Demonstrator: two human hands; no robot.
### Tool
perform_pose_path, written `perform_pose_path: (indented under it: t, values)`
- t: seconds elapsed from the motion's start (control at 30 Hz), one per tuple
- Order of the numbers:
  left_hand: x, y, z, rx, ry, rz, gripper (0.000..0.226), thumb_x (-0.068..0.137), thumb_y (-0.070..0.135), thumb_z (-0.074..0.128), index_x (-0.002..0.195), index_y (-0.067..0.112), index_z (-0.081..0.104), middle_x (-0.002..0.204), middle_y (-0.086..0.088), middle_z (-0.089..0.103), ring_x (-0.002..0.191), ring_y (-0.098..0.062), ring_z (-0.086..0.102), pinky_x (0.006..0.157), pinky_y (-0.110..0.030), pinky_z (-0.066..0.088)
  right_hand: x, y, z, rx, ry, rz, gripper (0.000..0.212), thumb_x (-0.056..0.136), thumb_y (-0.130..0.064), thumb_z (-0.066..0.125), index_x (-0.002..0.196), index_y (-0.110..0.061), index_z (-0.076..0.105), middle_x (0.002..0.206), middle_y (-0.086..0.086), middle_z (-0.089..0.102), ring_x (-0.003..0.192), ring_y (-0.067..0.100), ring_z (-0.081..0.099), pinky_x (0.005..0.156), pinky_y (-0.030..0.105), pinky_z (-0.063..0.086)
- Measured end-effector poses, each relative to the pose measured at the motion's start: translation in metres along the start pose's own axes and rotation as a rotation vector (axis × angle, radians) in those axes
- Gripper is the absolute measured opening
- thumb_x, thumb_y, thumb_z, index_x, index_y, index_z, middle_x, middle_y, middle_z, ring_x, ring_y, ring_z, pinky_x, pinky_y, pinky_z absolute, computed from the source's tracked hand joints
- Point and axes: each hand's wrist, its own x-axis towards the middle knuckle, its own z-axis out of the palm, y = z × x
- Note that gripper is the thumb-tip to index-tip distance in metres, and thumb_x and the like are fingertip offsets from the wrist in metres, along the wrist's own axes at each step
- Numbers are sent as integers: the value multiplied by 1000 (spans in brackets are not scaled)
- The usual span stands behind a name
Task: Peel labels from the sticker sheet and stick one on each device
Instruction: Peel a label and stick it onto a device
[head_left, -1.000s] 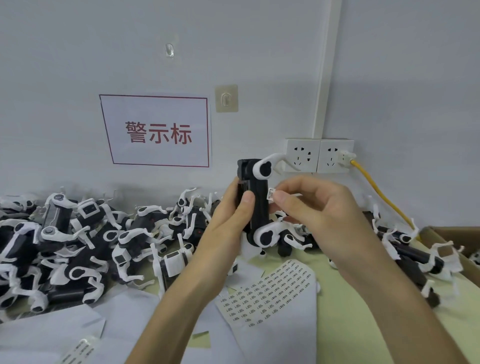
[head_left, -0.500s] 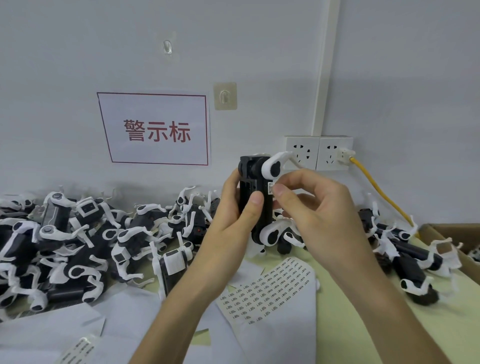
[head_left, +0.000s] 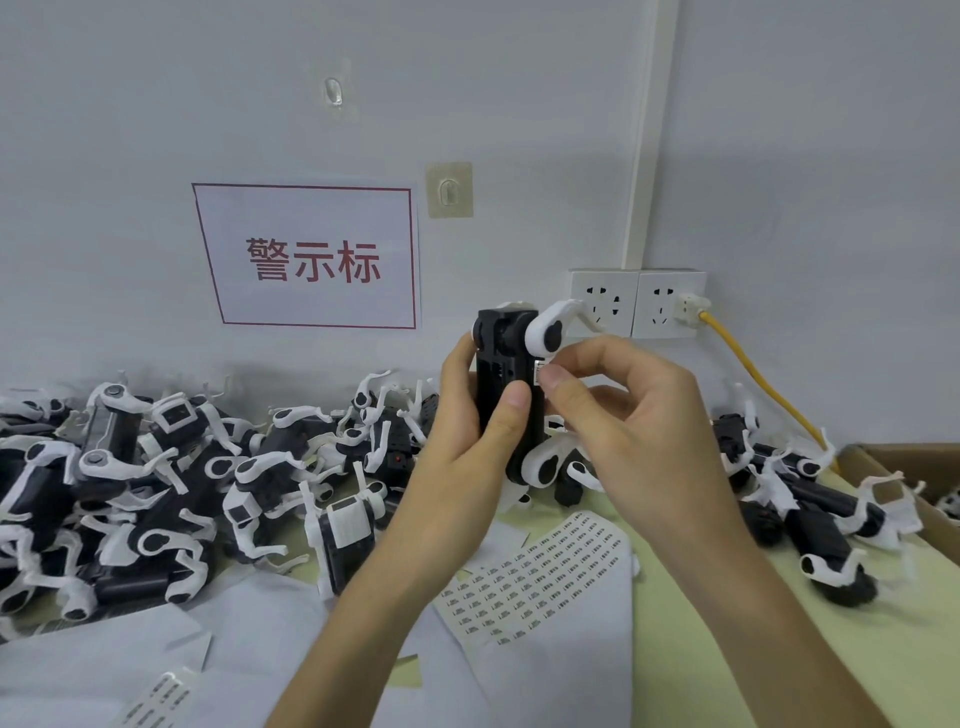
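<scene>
Sticking step: left hand (head_left: 467, 447) grip wraps 1 black device with white limbs (head_left: 506, 374); right hand (head_left: 623, 431) grip pinches 1 small white label (head_left: 538, 370) onto its side. Next, I'd press it flat.

Left hand (head_left: 480, 415) gripping device (head_left: 506, 395), right hand (head_left: 618, 415) pinching label (head_left: 539, 370)

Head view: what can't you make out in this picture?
Head view only:
- label: print too small, partly covered by the thumb of the right hand.
- device: the side under the left hand is hidden.
- sticker sheet: print too small to read.
- box: cut off by the right edge.
</scene>
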Motion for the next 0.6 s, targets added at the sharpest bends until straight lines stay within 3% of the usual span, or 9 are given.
perform_pose_path:
  t: [0.33, 0.47, 0.6]
  values:
    - [0, 2, 3, 15, 21, 57, 57, 101, 38, 47, 155, 29, 30, 142, 16, 56, 132, 5, 50, 103, -11, 42, -1, 1, 2, -5, 23, -9, 11, 94, -26, 71, 84, -28, 70, 81, -7, 73, 72, 18, 72, 62, 29, 56]
    - [-1, 3, 4, 24, 21, 81, 53, 104, 36, 46, 154, 29, 30, 140, 20, 56, 132, 6, 50, 102, -10, 41, -2, 1, 2, 10, 35, -15, 12, 94, -26, 71, 83, -28, 70, 77, -2, 73, 69, 23, 71, 56, 25, 53]
    - [-1, 4, 3, 52, 19, 118, 51, 104, 31, 45, 153, 30, 30, 136, 29, 56, 132, 8, 49, 101, -8, 39, -2, 0, 3, 12, 49, -30, 12, 94, -25, 71, 82, -27, 70, 77, -7, 73, 68, 15, 72, 55, 20, 52]
